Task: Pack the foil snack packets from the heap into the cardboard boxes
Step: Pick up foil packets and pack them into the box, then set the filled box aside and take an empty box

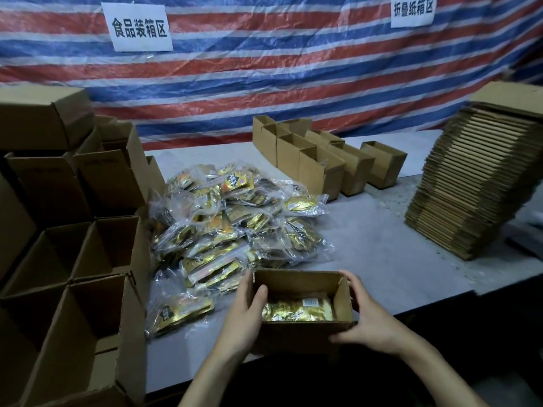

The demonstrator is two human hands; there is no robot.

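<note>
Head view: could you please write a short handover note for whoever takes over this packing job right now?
Left hand grips the left wall of the open box, thumb inside; right hand holds its right end.
The box is at the near edge of the table, with gold packets in its bottom.
Done: this box is partly filled.
Left: the large heap beyond it; empty boxes wait at the back.

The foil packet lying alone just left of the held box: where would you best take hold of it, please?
I'd pinch the packet by its right end, from above. It lies flat on the table, so only its thin edge offers a lip, and that end is nearest the left hand, which grips the box.
</note>
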